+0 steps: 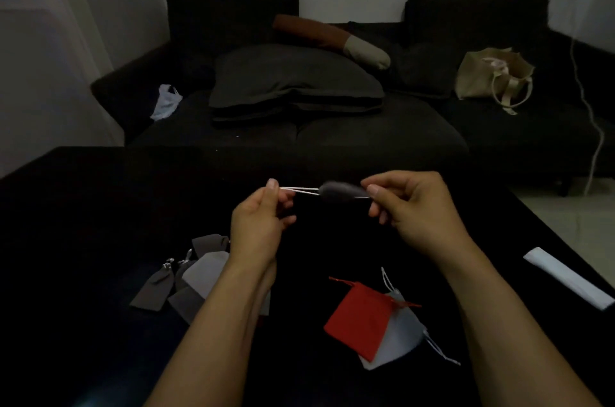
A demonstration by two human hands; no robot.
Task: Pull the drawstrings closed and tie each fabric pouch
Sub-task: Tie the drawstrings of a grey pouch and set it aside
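A small grey pouch (337,191) hangs in the air above the black table (83,207), stretched between both hands by its white drawstrings (299,191). My left hand (263,216) pinches the strings on the pouch's left side. My right hand (412,203) pinches the strings on its right side. The pouch mouth looks gathered, though it is blurred. Several grey pouches (186,283) lie in a pile at the lower left. A red pouch (359,316) lies on top of a pale grey pouch (399,336) at the lower right.
A white folded strip (569,276) lies near the table's right edge. Beyond the table stands a dark sofa (332,127) with cushions, a white plastic bag (166,102) and a beige tote bag (492,77). A white cable (595,137) hangs at the right.
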